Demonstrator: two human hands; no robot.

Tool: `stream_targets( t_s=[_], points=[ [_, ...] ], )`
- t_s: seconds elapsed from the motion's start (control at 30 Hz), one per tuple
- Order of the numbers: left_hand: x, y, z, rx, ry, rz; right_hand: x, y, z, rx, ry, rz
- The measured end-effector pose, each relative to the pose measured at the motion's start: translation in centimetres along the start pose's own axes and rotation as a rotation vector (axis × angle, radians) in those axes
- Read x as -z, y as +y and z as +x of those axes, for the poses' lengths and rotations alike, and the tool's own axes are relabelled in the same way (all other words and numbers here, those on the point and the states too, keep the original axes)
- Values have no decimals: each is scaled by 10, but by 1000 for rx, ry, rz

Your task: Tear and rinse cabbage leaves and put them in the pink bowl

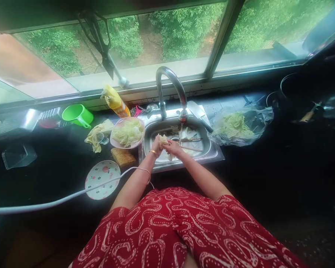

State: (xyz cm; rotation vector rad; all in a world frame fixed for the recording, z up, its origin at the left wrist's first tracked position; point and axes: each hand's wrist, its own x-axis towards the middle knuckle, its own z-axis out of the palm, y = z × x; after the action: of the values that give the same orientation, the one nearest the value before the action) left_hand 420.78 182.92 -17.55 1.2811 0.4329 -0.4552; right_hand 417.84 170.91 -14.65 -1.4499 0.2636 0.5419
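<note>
Presently, left hand and right hand grip pale piece over sink; if wetted by stream at two o'clock, it could slip toward sticks at three.

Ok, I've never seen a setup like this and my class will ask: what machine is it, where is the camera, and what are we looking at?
There is no machine: a person is using two bare hands. The single picture comes from a camera worn on their head, looking forward and down.

The left hand and right hand hold a pale lump between them, over a metal sink. It looks leafy, but is too small to be sure. Water runs from the tap.

Left of the sink are a pink bowl of pale leaves, a sponge, a plate and a green mug. Right of it is a plastic bag with more leaves.
</note>
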Motion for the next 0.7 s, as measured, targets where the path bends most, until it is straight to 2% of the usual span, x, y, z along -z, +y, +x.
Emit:
stream_targets(
  t_s=[0.07,0.17,0.23,0.33,0.4,0.5,0.57,0.63,0.7],
  points=[
    [-5,-2,-7,32,-54,-29,-1,-1,5,8,105,-189],
    [-6,-5,-10,-54,64,169,-1,0,11,77,179,-364],
    [-6,-6,-6,-103,143,242,-2,1,12,89,207,-355],
    [-8,-3,-1,-54,93,164,-1,0,12,24,137,-231],
    [-9,1,0,-38,74,212,1,-1,14,-1,82,-177],
    [-8,7,-2,-169,97,463,4,-3,16,-29,92,-191],
    [-8,9,-3,-251,81,526,4,-5,16,-29,106,-228],
    [-10,9,-2,-196,85,377,5,-8,15,-3,103,-236],
    [-14,8,1,-5,110,89,7,-10,14,23,64,-169]
  ],
)
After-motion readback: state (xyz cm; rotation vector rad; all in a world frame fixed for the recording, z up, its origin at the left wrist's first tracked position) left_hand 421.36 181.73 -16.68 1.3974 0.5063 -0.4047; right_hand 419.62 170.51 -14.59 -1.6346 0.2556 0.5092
